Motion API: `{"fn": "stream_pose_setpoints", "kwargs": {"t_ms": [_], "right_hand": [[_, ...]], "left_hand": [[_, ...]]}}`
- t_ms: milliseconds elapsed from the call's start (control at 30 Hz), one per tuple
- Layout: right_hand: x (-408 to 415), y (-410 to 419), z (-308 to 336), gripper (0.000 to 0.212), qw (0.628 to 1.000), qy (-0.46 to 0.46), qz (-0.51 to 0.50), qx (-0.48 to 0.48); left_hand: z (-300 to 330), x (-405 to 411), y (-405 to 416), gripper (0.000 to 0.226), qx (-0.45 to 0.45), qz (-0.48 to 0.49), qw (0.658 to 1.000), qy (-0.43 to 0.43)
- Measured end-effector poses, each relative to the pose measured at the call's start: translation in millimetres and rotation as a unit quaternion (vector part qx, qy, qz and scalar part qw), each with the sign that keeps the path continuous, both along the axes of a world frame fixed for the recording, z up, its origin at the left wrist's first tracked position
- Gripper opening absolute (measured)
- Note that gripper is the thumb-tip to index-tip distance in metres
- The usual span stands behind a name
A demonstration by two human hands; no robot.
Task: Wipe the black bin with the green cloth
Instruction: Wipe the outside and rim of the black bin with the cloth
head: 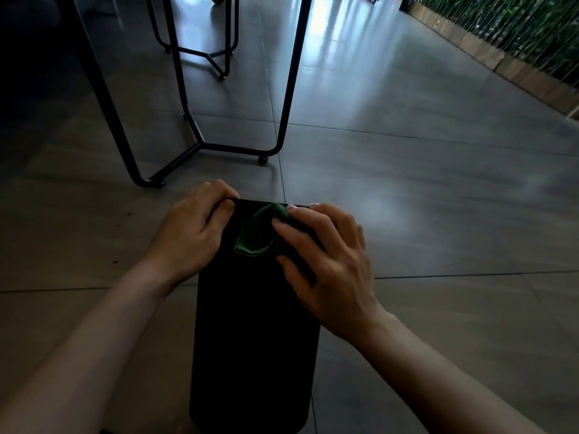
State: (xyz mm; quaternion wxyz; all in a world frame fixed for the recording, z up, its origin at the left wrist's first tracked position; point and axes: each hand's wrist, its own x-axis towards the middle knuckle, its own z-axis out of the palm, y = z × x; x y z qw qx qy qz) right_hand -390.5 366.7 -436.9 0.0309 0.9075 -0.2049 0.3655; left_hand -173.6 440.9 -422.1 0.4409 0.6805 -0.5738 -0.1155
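bin [255, 324] lies on the floor [438, 214]; left hand [191, 233] grips its far edge, right hand [329, 264] presses the cloth [255, 236] there with straight fingers. wiping looks mid-way (most of it seemingly left).

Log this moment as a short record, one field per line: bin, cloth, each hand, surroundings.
bin: black bin lying on its side on the tiled floor, long axis pointing away from the camera
cloth: green cloth bunched on the bin's upper side near its far end
left hand: left hand grips the bin's far left edge, fingers curled over it
right hand: right hand presses the cloth against the bin, fingers spread
surroundings: black metal table legs just beyond the bin; planter wall at far right
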Motion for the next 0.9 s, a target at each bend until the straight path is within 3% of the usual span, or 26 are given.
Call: {"fn": "stream_pose_setpoints", "kwargs": {"t_ms": [167,367,500,600,700,767,900], "right_hand": [[-29.4,24.4,-47.0,0.030,0.995,0.050,0.067,-0.054],[-68.9,65.2,-95.4,0.022,0.948,0.177,0.167,-0.206],[-41.4,29.5,-47.7,0.023,0.970,0.117,0.164,-0.133],[-9.1,-10.5,3.8,0.022,0.998,-0.003,0.037,-0.056],[0.2,-18.4,5.5,0.022,0.999,-0.032,-0.023,-0.034],[-16.1,-0.1,-21.3,0.021,0.999,-0.016,-0.005,-0.034],[-77.2,46.8,-71.2,0.020,0.982,0.129,0.121,-0.069]], "left_hand": [[-0.3,-1.7,-5.5,0.009,-0.011,0.026,0.999,-0.018],[0.1,-8.5,-8.6,0.009,-0.004,0.012,1.000,-0.017],[2.7,-9.9,-7.7,0.009,0.000,-0.005,0.999,-0.032],[2.7,-10.5,-6.3,0.012,0.003,-0.020,0.999,-0.043],[3.2,-10.5,-6.7,0.011,0.005,-0.023,0.999,-0.038],[2.0,-12.1,-7.8,0.010,0.003,-0.017,0.999,-0.042],[0.0,-13.2,-13.1,0.010,0.007,0.000,0.999,-0.044]]}}
